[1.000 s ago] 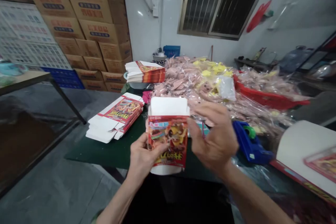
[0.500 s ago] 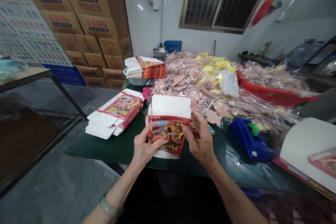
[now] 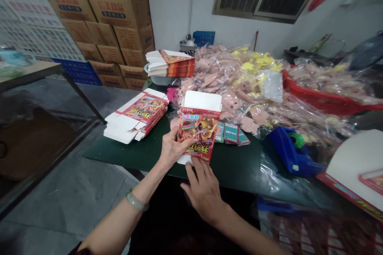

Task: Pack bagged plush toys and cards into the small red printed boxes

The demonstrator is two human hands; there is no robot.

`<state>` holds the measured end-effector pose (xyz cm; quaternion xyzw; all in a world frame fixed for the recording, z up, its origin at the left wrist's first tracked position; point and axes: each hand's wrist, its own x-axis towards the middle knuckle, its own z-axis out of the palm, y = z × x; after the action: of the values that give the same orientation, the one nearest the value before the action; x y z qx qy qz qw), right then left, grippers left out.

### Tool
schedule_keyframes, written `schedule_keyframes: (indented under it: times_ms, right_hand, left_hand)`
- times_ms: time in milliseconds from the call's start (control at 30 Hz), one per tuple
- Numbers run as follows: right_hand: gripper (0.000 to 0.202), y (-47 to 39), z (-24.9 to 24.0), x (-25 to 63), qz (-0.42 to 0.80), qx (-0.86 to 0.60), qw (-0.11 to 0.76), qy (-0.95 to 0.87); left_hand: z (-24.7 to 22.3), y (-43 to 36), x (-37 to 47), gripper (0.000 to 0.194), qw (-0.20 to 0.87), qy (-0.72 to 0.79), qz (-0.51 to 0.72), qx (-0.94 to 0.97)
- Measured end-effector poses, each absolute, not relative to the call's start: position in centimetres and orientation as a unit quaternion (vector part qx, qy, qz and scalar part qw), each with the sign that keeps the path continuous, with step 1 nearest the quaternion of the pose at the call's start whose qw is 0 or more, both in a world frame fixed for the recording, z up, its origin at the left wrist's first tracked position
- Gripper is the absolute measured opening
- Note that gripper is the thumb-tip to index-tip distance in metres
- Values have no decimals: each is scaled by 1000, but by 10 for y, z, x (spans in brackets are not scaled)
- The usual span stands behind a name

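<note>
A red printed carton (image 3: 200, 129) with white flaps at its top and bottom is upright near the table's front edge. My left hand (image 3: 173, 147) grips its left side, thumb across the printed front. My right hand (image 3: 203, 185) is below the carton, fingers apart, with its fingertips at the bottom edge by the lower white flap. Just right of the carton lie small teal card stacks (image 3: 231, 133). A stack of flattened printed cartons (image 3: 143, 107) rests to the left on the green table (image 3: 236, 171).
Behind are more folded cartons (image 3: 173, 63) on a basin and a wide heap of bagged pink and yellow pieces (image 3: 215, 67). On the right stand a blue tape dispenser (image 3: 289, 153), a red basket (image 3: 317, 97) and a large white-and-red box (image 3: 356, 163).
My right hand has moved from the carton's right side down to its bottom edge, uncovering the teal cards. The view has shifted, and the carton's printed front now shows more fully.
</note>
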<state>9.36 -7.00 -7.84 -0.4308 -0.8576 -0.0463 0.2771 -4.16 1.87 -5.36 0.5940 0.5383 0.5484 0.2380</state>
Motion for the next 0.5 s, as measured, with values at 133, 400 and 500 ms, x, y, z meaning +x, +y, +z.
schedule_keyframes:
  times_ms: [133,400,500]
  right_hand:
    - [63,-65,-92,85,-49,-456,235,-857]
    - [42,-49,-33,141,-28,-379,598,-706]
    - [49,-22,-26,137,50,-358,625,-691]
  left_hand:
    - [-56,19,-41,36,228,543,542,599]
    - [-50,-8,-56,28,215,522,543,621]
    - [-54,-13,-58,30,197,523,548,622]
